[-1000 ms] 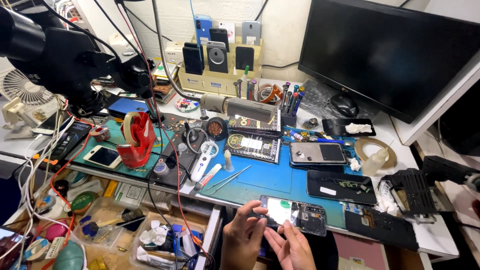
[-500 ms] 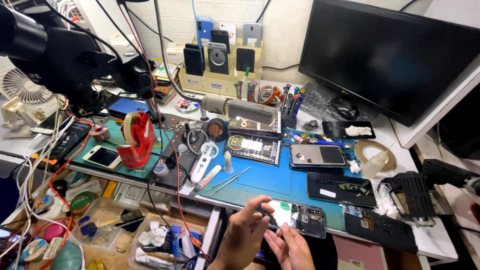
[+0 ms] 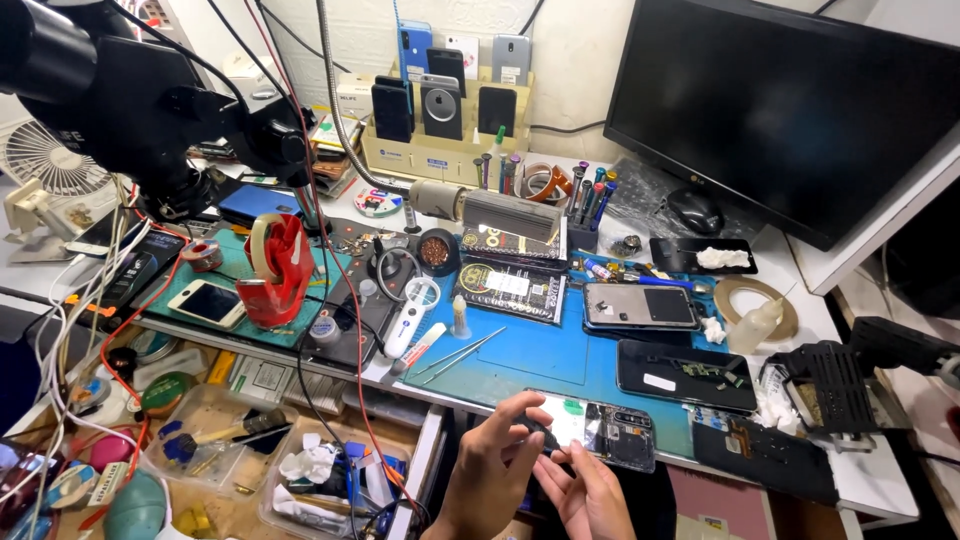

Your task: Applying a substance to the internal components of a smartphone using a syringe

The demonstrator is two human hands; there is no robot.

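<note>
Left hand (image 3: 500, 470) has come down off the opened phone (image 3: 600, 428), fingers now pinching a small dark part, right hand (image 3: 590, 495) fingers loosely spread beneath it at bench edge.

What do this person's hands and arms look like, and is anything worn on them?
Both the left hand and the right hand are bare: no gloves, and no rings or watch that I can see. The wrists and the short stretch of forearm in view are uncovered too, with no sleeve showing. Fingernails look short and plain.
</note>
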